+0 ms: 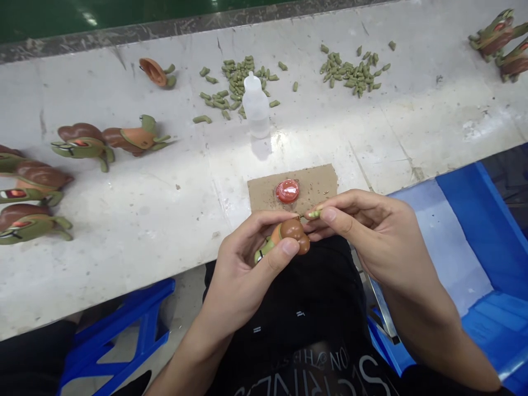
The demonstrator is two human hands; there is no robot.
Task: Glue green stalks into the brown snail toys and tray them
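Observation:
My left hand [243, 269] is closed around a small brown, orange and green figure [292, 230], its thumb lying over the brown part. Pinched between the thumb and fingers of my right hand [367, 231] is a small green piece [314, 214], close beside the figure's upper edge. Whether the piece touches the figure cannot be made out. Just beyond my hands, a round red glossy dish or blob [287, 191] rests on a brown cardboard sheet [264, 190].
A clear plastic bottle [256, 107] stands by a pile of small green pieces [235, 74]; another pile [357, 74] lies right of it. Several figures [84, 140] are at the left, others [497, 36] at the far right. A blue bin [482, 209] stands at the right.

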